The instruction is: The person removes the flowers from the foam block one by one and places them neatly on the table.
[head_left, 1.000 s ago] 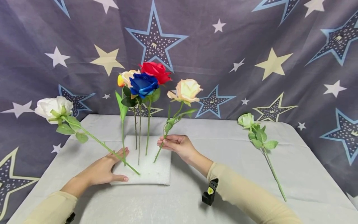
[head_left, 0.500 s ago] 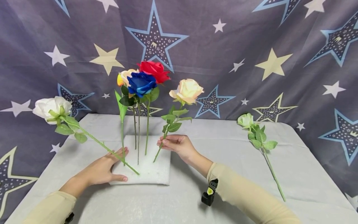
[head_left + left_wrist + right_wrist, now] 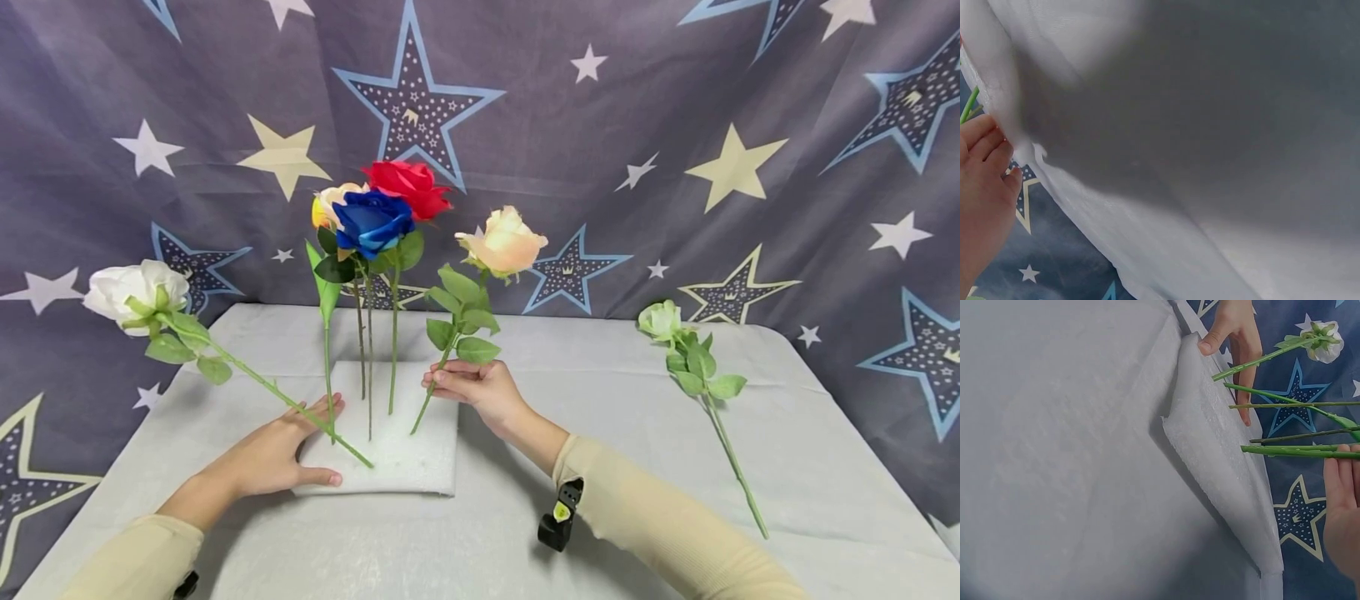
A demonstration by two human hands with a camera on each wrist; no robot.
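Right hand [image 3: 480,390] pinches the peach rose [image 3: 504,242] by its stem. Left hand [image 3: 281,454], fingers straight, presses the foam block [image 3: 405,462].

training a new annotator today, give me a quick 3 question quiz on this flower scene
1. True or false: the right hand pinches the stem of the peach rose.
2. Which rose lies flat on the table, stuck in nothing?
A. the blue rose
B. the pale green rose
C. the red rose
3. What does the left hand rest on?

Key
1. True.
2. B.
3. The white foam block, at its left edge, beside the slanting stem of the white rose.
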